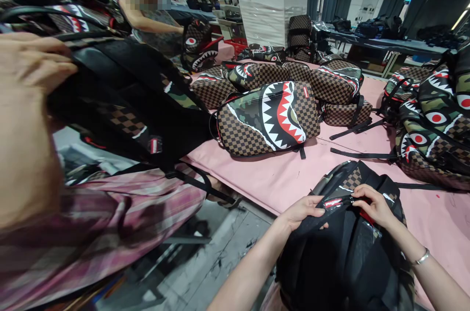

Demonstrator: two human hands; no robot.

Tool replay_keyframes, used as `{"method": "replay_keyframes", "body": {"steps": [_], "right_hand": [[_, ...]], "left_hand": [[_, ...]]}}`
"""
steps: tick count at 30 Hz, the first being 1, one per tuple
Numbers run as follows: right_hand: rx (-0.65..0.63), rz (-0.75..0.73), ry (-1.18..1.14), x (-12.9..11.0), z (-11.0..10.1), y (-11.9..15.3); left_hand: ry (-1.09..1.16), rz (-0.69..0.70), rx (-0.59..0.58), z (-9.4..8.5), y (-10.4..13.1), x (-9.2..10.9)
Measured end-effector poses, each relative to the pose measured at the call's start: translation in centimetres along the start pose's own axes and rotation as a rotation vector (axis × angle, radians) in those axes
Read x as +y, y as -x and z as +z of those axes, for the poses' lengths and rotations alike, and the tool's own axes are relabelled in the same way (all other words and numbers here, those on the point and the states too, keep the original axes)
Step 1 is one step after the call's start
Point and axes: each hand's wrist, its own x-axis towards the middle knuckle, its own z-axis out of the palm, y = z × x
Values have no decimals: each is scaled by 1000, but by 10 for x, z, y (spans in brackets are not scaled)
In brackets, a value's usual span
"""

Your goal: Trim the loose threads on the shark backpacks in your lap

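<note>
A black backpack (323,272) with camouflage and brown checkered parts lies in front of me, its padded strap side up, at the edge of the pink table. My left hand (303,213) is closed on a black shoulder strap (316,223) beside a small red label. Close to it, my right hand (372,203) pinches at the strap's end near a small black fitting; what exactly sits between those fingertips is too small to tell. A silvery bracelet (422,257) circles my right wrist.
A co-worker in plaid (147,203) at my left holds up another black backpack (139,90). A shark-mouth backpack (270,117) lies on the pink table (249,179), several checkered bags behind it. More backpacks (433,125) are piled right. Another person (154,27) stands farther back.
</note>
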Motion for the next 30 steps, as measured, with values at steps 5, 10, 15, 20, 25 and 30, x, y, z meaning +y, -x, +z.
{"method": "replay_keyframes", "body": {"steps": [5,10,15,20,25,30], "right_hand": [[-8,-34,36,-2,3,-2],[28,-18,14,3,-1,4],[25,5,28,4,-6,8],[1,-32,56,-8,0,1],[-5,-44,84,-12,0,0],[19,8,39,-8,-3,3]], "left_hand": [[-9,1,-1,1,-1,0],[6,-5,-3,1,-1,0],[12,-1,-3,2,-2,1],[-6,-5,0,4,-2,0],[-41,10,2,6,-2,3],[-69,2,-3,14,-5,11]]}}
